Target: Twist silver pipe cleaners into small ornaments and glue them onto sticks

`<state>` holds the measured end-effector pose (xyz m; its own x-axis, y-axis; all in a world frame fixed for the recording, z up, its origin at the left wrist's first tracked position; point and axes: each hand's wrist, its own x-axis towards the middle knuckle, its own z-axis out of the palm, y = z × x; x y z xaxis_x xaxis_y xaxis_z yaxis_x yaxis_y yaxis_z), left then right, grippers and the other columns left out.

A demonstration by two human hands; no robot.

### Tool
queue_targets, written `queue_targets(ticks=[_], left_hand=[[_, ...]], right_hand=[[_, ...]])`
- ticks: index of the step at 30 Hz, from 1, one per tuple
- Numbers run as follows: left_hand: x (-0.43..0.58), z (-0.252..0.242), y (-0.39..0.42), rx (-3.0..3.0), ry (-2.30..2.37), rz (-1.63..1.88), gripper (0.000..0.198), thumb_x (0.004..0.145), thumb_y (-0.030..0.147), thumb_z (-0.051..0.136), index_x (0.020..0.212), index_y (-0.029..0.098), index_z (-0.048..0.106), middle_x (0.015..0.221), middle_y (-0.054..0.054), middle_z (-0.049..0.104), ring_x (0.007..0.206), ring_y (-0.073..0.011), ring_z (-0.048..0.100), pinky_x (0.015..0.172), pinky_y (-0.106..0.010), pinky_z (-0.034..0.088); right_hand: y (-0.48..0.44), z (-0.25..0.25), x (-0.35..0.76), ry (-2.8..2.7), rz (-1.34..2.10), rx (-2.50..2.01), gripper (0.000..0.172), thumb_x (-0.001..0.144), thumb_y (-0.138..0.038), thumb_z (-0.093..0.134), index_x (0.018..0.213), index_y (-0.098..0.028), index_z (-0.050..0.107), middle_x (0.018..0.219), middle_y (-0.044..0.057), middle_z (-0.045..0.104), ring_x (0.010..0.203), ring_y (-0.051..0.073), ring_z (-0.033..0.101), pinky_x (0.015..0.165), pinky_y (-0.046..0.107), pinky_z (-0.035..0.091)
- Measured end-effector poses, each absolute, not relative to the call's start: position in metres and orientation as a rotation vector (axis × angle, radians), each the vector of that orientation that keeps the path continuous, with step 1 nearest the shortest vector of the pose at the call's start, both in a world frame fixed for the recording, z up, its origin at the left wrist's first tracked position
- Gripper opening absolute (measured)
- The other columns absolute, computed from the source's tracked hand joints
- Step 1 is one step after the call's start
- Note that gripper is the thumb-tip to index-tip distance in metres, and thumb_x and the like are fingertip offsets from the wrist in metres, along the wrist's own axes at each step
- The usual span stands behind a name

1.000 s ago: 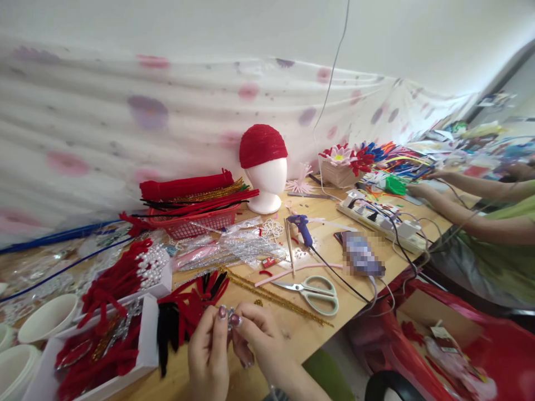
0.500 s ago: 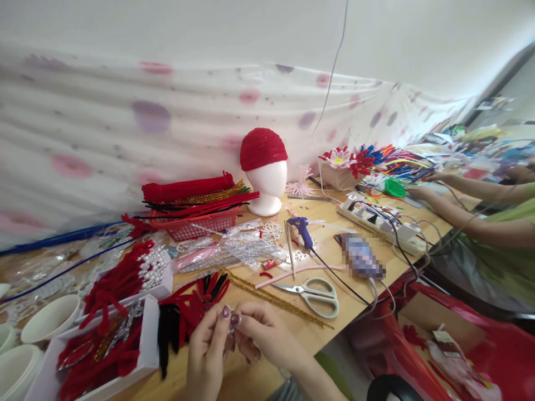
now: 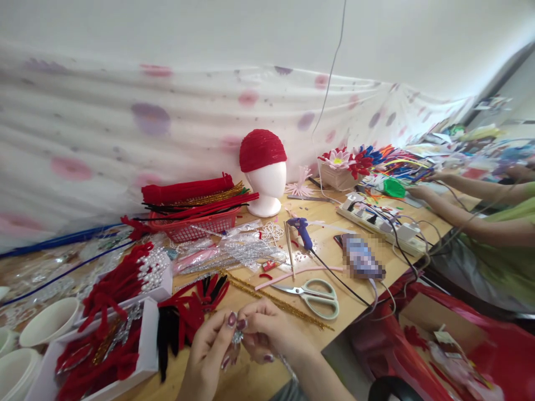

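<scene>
A silver tinsel pipe cleaner (image 3: 238,336) is pinched between my two hands, low in the middle of the view. My left hand (image 3: 214,345) grips its bunched part between thumb and fingers. My right hand (image 3: 267,331) closes on it from the other side, thumb against the fingertips, and a silver strand shows below that wrist. Much of the piece is hidden by my fingers. Just left of the hands lie red and black pipe-cleaner pieces (image 3: 190,323). Beyond them are scissors (image 3: 320,298) with pale green handles and gold tinsel stems (image 3: 284,306).
A blue glue gun (image 3: 301,233), a phone (image 3: 360,256) and a power strip (image 3: 382,225) lie to the right. Behind stand a foam head (image 3: 267,186) with a red cap and a red basket (image 3: 196,225). White boxes (image 3: 147,334) sit left. Another person's arms (image 3: 472,206) reach in at right.
My hands have shifted slightly, the right one turning a little. More of the silver piece now shows between the fingers, and a silver strand has appeared by the right wrist.
</scene>
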<state>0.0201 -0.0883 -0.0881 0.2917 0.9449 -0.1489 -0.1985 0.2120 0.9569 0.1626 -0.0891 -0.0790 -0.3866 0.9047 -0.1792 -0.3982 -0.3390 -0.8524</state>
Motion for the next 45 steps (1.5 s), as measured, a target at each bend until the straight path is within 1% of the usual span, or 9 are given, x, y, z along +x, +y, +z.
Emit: queue_targets(ticks=[8, 14, 17, 20, 25, 31, 35, 41, 45], left_hand=[[0.019, -0.108, -0.083, 1.056, 1.229, 1.158, 0.054, 0.068, 0.073, 0.074, 0.067, 0.020, 0.066, 0.059, 0.002, 0.056, 0.058, -0.0155, 0.055, 0.052, -0.022, 0.048], [0.017, -0.092, -0.083, 1.016, 0.943, 0.813, 0.057, 0.071, 0.074, 0.072, 0.064, 0.018, 0.062, 0.044, 0.010, 0.032, 0.038, -0.0075, 0.032, 0.038, -0.020, 0.035], [0.020, -0.091, -0.082, 0.993, 0.924, 0.841, 0.058, 0.071, 0.074, 0.072, 0.066, 0.017, 0.062, 0.045, 0.011, 0.029, 0.038, -0.0062, 0.028, 0.038, -0.019, 0.034], [0.025, -0.097, -0.083, 0.932, 1.049, 0.996, 0.059, 0.067, 0.074, 0.075, 0.068, 0.017, 0.063, 0.050, 0.008, 0.039, 0.043, -0.0078, 0.035, 0.038, -0.018, 0.032], [0.025, -0.103, -0.086, 0.989, 1.228, 1.197, 0.058, 0.064, 0.075, 0.076, 0.065, 0.018, 0.065, 0.059, 0.003, 0.051, 0.055, -0.0125, 0.049, 0.047, -0.020, 0.042], [0.017, -0.088, -0.091, 1.009, 0.943, 0.859, 0.056, 0.071, 0.072, 0.073, 0.062, 0.018, 0.062, 0.043, 0.010, 0.032, 0.037, -0.0066, 0.030, 0.037, -0.019, 0.034], [0.021, -0.078, -0.092, 0.963, 0.903, 0.850, 0.055, 0.072, 0.070, 0.075, 0.062, 0.018, 0.061, 0.043, 0.013, 0.024, 0.035, -0.0047, 0.023, 0.036, -0.018, 0.034], [0.033, -0.092, -0.086, 0.918, 1.044, 1.088, 0.055, 0.069, 0.070, 0.077, 0.064, 0.019, 0.057, 0.047, 0.008, 0.040, 0.041, -0.0077, 0.038, 0.037, -0.017, 0.032], [0.033, -0.102, -0.088, 0.869, 1.172, 1.302, 0.053, 0.068, 0.068, 0.079, 0.072, 0.018, 0.064, 0.057, 0.005, 0.052, 0.055, -0.0115, 0.050, 0.047, -0.017, 0.042]], right_hand=[[-0.102, -0.087, 0.129, -0.906, 1.399, -0.981, 0.048, 0.086, -0.055, 0.060, 0.056, -0.021, 0.044, 0.039, -0.009, 0.042, 0.035, 0.004, 0.034, 0.040, 0.018, 0.028], [-0.090, -0.076, 0.168, -1.122, 1.796, -0.855, 0.036, 0.078, -0.042, 0.068, 0.055, -0.020, 0.050, 0.037, -0.010, 0.042, 0.030, 0.004, 0.032, 0.036, 0.018, 0.027], [-0.086, -0.078, 0.168, -1.098, 1.787, -0.887, 0.033, 0.076, -0.041, 0.063, 0.053, -0.020, 0.051, 0.036, -0.009, 0.042, 0.028, 0.005, 0.032, 0.033, 0.019, 0.025], [-0.092, -0.082, 0.151, -1.046, 1.609, -0.958, 0.035, 0.081, -0.042, 0.058, 0.055, -0.022, 0.047, 0.039, -0.008, 0.042, 0.034, 0.007, 0.038, 0.038, 0.020, 0.031], [-0.108, -0.083, 0.133, -1.171, 1.181, -1.156, 0.033, 0.092, -0.032, 0.053, 0.062, -0.019, 0.051, 0.053, -0.004, 0.053, 0.051, 0.008, 0.050, 0.050, 0.019, 0.037], [-0.094, -0.078, 0.163, -1.056, 1.831, -0.810, 0.028, 0.075, -0.036, 0.064, 0.056, -0.018, 0.054, 0.038, -0.008, 0.044, 0.030, 0.005, 0.034, 0.035, 0.019, 0.029], [-0.085, -0.078, 0.172, -1.001, 1.929, -0.811, 0.022, 0.067, -0.031, 0.065, 0.052, -0.018, 0.055, 0.037, -0.008, 0.043, 0.025, 0.005, 0.032, 0.029, 0.019, 0.022], [-0.097, -0.081, 0.148, -0.979, 1.585, -0.955, 0.037, 0.080, -0.043, 0.062, 0.054, -0.020, 0.049, 0.038, -0.007, 0.045, 0.033, 0.005, 0.038, 0.038, 0.018, 0.030], [-0.108, -0.078, 0.136, -1.116, 1.256, -1.127, 0.040, 0.090, -0.043, 0.058, 0.059, -0.018, 0.053, 0.043, -0.006, 0.047, 0.038, 0.005, 0.039, 0.040, 0.018, 0.028]])
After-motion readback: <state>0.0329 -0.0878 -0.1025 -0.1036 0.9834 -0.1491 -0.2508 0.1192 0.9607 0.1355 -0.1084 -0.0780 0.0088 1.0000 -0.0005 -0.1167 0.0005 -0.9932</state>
